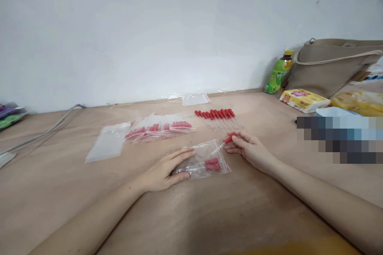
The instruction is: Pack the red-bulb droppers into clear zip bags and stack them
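Note:
My right hand (247, 146) pinches a dropper (229, 138) by its red rubber bulb. The clear tip of this dropper points left, into the mouth of a clear zip bag (199, 152). Inside that bag lie red-bulbed droppers (212, 163), their bulbs toward the opening. My left hand (167, 169) lies on the bag's closed left end, fingers stretched out and thumb apart. Behind the bag, a row of loose droppers (217, 114) is laid out with the red bulbs toward the wall. To the left, several filled bags (160, 127) overlap in a fan.
A stack of flat zip bags (109, 141) lies left of the filled ones, and another flat bag (196, 99) sits near the wall. A grey cable (56, 121) crosses at left. On the right stand a green bottle (279, 72), a yellow box (303, 100) and a beige bag (332, 65).

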`<state>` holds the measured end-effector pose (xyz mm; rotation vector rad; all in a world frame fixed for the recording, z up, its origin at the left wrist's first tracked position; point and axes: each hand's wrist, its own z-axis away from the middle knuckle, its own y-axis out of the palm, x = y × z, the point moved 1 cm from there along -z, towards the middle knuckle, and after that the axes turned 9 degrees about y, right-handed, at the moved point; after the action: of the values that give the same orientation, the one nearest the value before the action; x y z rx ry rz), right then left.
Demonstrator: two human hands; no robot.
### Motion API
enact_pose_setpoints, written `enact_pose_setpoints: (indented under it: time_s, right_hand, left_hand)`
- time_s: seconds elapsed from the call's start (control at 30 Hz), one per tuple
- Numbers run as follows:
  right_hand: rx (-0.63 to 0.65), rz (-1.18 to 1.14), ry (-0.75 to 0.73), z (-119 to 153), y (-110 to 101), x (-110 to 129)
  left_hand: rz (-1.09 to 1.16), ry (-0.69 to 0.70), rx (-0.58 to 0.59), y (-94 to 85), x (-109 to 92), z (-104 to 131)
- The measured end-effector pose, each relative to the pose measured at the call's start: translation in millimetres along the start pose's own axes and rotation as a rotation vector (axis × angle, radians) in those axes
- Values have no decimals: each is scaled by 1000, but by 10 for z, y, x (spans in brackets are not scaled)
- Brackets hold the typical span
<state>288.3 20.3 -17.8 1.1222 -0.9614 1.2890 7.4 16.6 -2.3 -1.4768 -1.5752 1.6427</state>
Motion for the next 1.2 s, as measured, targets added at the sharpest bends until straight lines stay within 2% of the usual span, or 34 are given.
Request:
enact_pose_setpoints:
  time_s: [0.17,0.27,0.37,0.57,0.67,0.83,0.93,1.03,1.13,1.2]
  right_hand:
    - [209,466,-99,27,-42,49]
    - [186,600,-237,43,-18,59]
    - [169,585,-247,27,49,8]
    - [261,289,-144,15,170,-58]
    - [278,329,-129,32,158,-38]
    - [142,372,-43,13,92,-55]
    - [-21,426,-140,-55,42,-44]
    - [-189,585,-281,-198,-10,75]
    - [-205,826,-401,-408,18,308]
    - [-211,993,-422,-570,104,472]
  left_hand:
    - [-14,7,12,-6,5,-5]
    - [-21,11,14,-2,12,-8]
    - [-23,11,20,0,13,-15]
    - [-39,20,26,-12,-1,-25]
    - [-46,15,26,-9,0,-22]
    - [-48,12,49,3,18,-17]
    - [-50,6,65,2,24,-18]
    - [-51,5,74,-9,18,-27]
    - [-60,20,77,-26,-1,-41]
    - [-69,29,82,-35,-15,-48]
